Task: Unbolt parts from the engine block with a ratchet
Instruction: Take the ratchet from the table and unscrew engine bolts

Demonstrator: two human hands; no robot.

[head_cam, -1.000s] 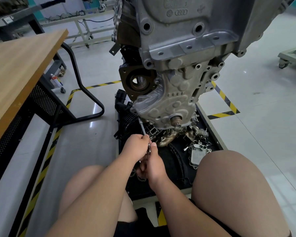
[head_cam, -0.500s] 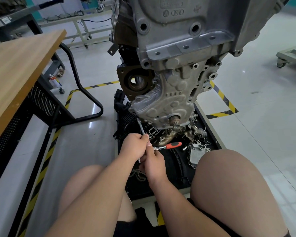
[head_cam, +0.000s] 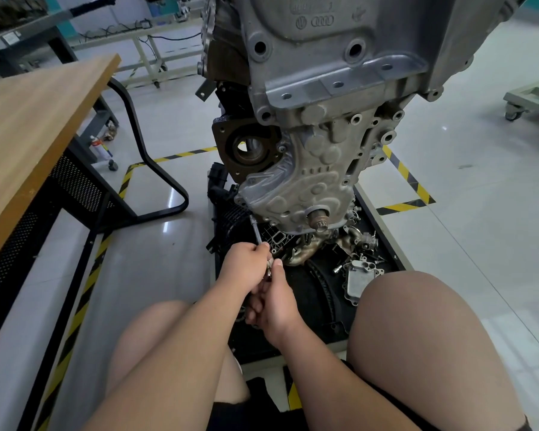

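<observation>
Left hand [head_cam: 246,269] is curled tight, fingers and thumb wrapped round the lower end of the extension bar [head_cam: 257,231]. Right hand [head_cam: 276,301] sits just below, touching the left, fingers folded in and thumb pointing up, gripping the ratchet [head_cam: 269,270]. I can see only a sliver of metal between the two hands; the handle is buried in the right palm and I can't make it out.

From the left fist, the bar runs up and left to the lower left corner of the engine block [head_cam: 324,88], meeting the grey front cover [head_cam: 296,188] at its bottom edge. I can't see the socket's seat on the bolt; it's too small and dark there. The block's top is cut off by the frame.

Under the block there's a black tray [head_cam: 385,231] with a pale rim, crowded with loose parts: a bronze-coloured manifold [head_cam: 311,248], a grey cast housing [head_cam: 360,279] just beside my right knee [head_cam: 423,331], and small bolts between them. To the left stands a wooden worktop [head_cam: 38,126], well apart.
</observation>
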